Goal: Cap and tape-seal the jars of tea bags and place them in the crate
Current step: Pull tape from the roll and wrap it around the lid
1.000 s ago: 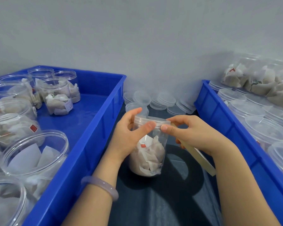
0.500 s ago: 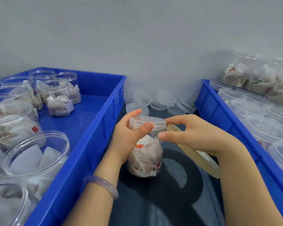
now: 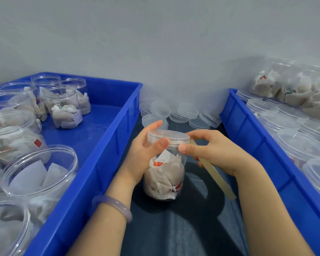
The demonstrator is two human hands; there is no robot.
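Observation:
A clear plastic jar [image 3: 164, 180] of tea bags stands on the dark surface between two blue crates, with a clear lid [image 3: 169, 136] on its mouth. My left hand [image 3: 142, 156] grips the jar's upper part, thumb on the lid's edge. My right hand [image 3: 216, 152] is curled against the lid's right side, thumb pressing at the rim. A yellowish tape strip [image 3: 217, 175] runs from the lid under my right hand and hangs down to the right.
The left blue crate [image 3: 100, 145] holds several open jars of tea bags. The right blue crate [image 3: 248, 130] holds several capped jars, with more stacked on top at the back. Loose clear lids [image 3: 175, 111] lie against the grey wall behind the jar.
The jar has turned between my hands; its red label has shifted. My right thumb has moved along the lid's rim, and the tape strip trails further round.

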